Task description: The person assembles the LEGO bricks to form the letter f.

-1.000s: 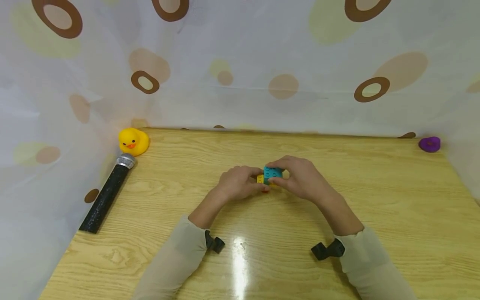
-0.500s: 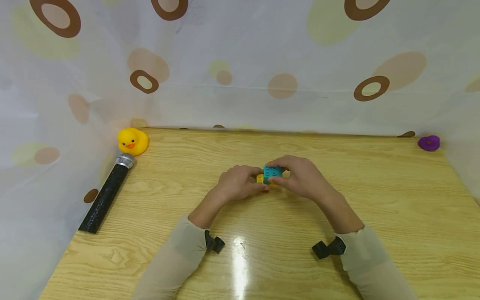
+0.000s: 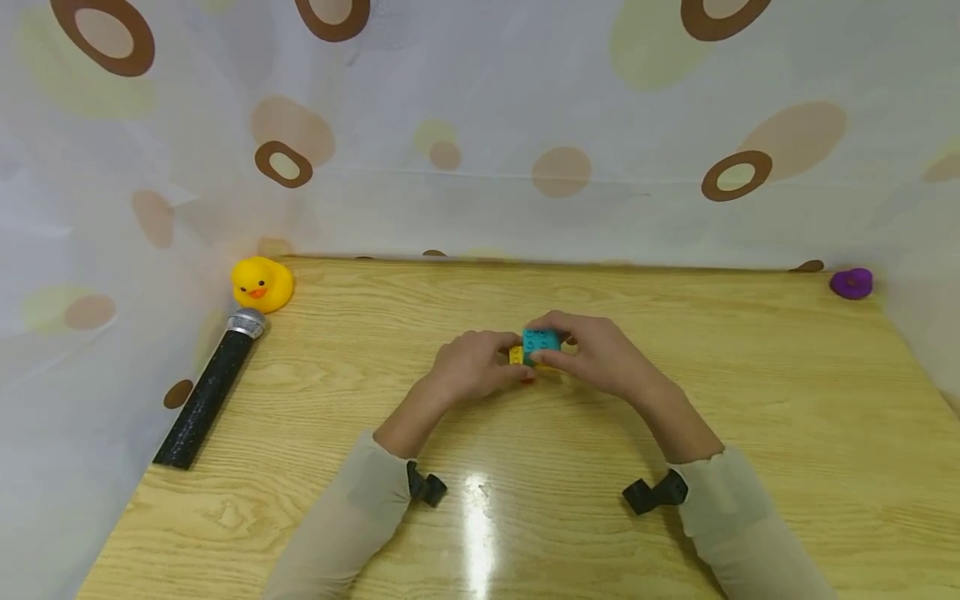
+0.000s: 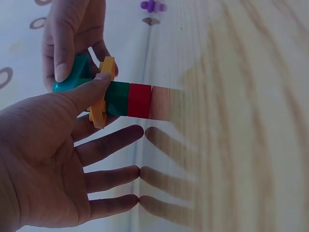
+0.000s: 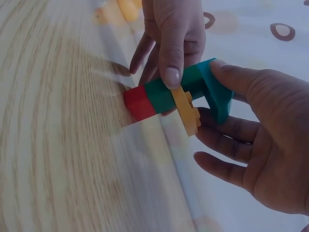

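Note:
A small tower of toy building blocks stands on the wooden table between both hands. At its foot is a red block [image 5: 140, 103], then a green block [image 5: 161, 96], a flat yellow plate [image 5: 184, 112] jutting out to the sides, and another green block above. A teal block [image 3: 542, 342] with studs tops it, overhanging toward the right. My left hand [image 3: 471, 367] pinches the tower around the yellow plate between thumb and index finger, its other fingers spread straight. With thumb and fingers, my right hand [image 3: 600, 354] holds the teal block from the right.
Toward the back left corner sits a yellow rubber duck [image 3: 262, 284], with a black microphone [image 3: 213, 387] lying just in front of it. A small purple toy [image 3: 852, 283] is at the back right. A patterned white curtain [image 3: 480, 200] borders the table's rear and sides.
The whole head view has shifted slightly, so everything appears a little farther left. Both hands keep the same hold on the blocks.

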`<action>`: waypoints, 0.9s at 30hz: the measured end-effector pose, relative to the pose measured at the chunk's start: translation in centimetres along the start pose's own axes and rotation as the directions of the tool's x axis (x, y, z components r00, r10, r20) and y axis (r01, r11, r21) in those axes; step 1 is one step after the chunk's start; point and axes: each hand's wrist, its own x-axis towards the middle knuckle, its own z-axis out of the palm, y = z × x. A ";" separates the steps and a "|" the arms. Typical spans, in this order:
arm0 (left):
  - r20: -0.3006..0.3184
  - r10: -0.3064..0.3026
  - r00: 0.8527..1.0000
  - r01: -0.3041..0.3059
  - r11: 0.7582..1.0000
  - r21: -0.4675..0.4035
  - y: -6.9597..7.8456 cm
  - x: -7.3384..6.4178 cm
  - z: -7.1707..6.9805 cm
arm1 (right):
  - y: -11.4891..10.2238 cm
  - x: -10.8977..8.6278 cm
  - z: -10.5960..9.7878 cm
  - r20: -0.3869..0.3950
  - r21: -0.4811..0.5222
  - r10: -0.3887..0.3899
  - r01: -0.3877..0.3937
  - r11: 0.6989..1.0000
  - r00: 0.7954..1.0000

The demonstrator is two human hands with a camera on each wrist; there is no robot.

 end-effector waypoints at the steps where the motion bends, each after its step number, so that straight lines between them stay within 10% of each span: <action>1: -0.005 0.003 1.000 -0.003 1.000 0.007 0.0 0.0 0.0 | 0.0 0.0 0.0 0.000 -0.005 -0.005 0.005 1.000 1.000; 8: -0.024 0.019 1.000 -0.018 0.999 0.026 0.0 0.0 -0.2 | -0.3 -0.1 0.4 0.034 -0.015 -0.016 0.016 1.000 0.999; 14: -0.033 0.035 0.999 -0.040 0.987 -0.158 -0.2 -0.1 -0.4 | -0.6 -0.2 -0.1 0.013 0.015 -0.027 0.026 1.000 1.000; 24: -0.087 -0.038 0.995 -0.007 0.882 -0.471 0.1 0.1 -1.1 | -0.5 -0.1 -0.9 -0.044 0.201 0.054 -0.044 0.979 0.998; 27: -0.066 -0.062 0.996 0.011 0.802 -0.597 0.2 0.1 -1.3 | -0.5 -0.1 -1.0 -0.060 0.247 0.078 -0.060 0.967 0.995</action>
